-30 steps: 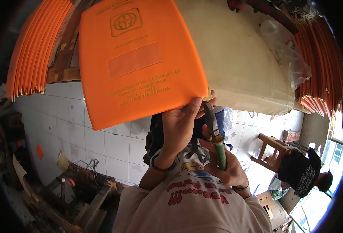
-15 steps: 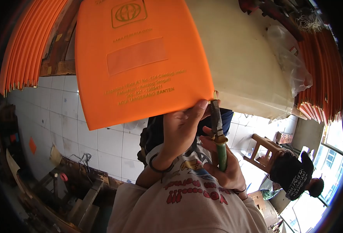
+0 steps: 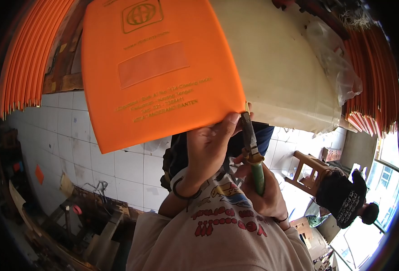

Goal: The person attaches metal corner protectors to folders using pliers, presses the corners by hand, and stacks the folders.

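An orange folder [image 3: 154, 67] with gold lettering, an emblem and a clear window is held up in front of me. My left hand [image 3: 211, 142] pinches its lower edge close to the right corner, thumb on the front. My right hand [image 3: 265, 192] is wrapped round the green handle of a pair of pliers [image 3: 252, 147]. The metal jaws of the pliers are at the folder's lower right corner, where a small gold-coloured piece [image 3: 247, 107] shows. How firmly the jaws grip it cannot be made out.
A beige-covered table [image 3: 280, 67] lies behind the folder. Orange folders hang in rows at the left [image 3: 32, 58] and right [image 3: 373, 77]. A clear plastic bag [image 3: 332, 58] rests at the table's right. A person in black [image 3: 341, 196] is beside a wooden stool [image 3: 305, 174].
The folder has shifted slightly left in view since a second ago. The pliers stay at its corner, and their handle is now more upright. Both hands keep their holds.
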{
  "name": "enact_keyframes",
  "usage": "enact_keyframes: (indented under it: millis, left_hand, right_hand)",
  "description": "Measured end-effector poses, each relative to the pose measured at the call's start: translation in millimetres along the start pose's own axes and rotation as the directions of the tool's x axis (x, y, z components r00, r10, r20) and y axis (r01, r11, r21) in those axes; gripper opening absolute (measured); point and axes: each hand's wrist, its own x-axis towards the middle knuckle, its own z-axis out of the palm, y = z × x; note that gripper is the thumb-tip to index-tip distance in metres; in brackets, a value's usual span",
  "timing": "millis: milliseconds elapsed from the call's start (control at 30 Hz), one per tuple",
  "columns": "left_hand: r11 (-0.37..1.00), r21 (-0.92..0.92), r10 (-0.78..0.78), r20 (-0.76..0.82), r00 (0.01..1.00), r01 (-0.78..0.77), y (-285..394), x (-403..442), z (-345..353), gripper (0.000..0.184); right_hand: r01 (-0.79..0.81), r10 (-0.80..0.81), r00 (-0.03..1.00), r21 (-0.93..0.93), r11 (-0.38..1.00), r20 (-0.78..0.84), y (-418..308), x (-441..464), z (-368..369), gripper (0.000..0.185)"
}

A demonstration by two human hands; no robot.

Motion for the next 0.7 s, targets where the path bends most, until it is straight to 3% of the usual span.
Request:
enact_keyframes:
  millis: [167,267,367,467,567,700]
  left_hand:
    - [1.000,0.021,0.002,-0.009,1.000,-0.002,-1,-1,-2,0.021]
    - [0.999,0.033,-0.027,-0.021,0.999,0.028,1,-2,-1,0.020]
    - [0.999,0.040,0.000,-0.018,1.000,0.001,-2,-2,-2,0.021]
    - [1.000,0.003,0.012,-0.014,1.000,-0.012,-2,0,-1,0.021]
    - [1.000,-0.019,-0.022,-0.020,1.000,0.021,-1,-1,0,0.022]
    - [0.997,0.058,-0.061,0.045,0.997,0.059,-2,-7,-3,0.036]
  right_hand:
    - [-0.010,0.012,0.998,0.039,0.999,-0.063,5,-2,9,0.047]
    - [0.121,-0.063,0.973,0.252,0.960,-0.224,14,-4,28,0.046]
    - [0.063,-0.002,0.975,0.269,0.961,-0.221,6,-3,29,0.043]
    - [-0.124,0.148,0.981,0.181,0.976,-0.126,-6,-3,16,0.037]
    - [-0.131,0.129,0.987,-0.020,0.991,-0.099,-9,1,11,0.034]
    - [-0.171,0.166,0.973,-0.016,0.985,-0.159,-10,-3,14,0.030]
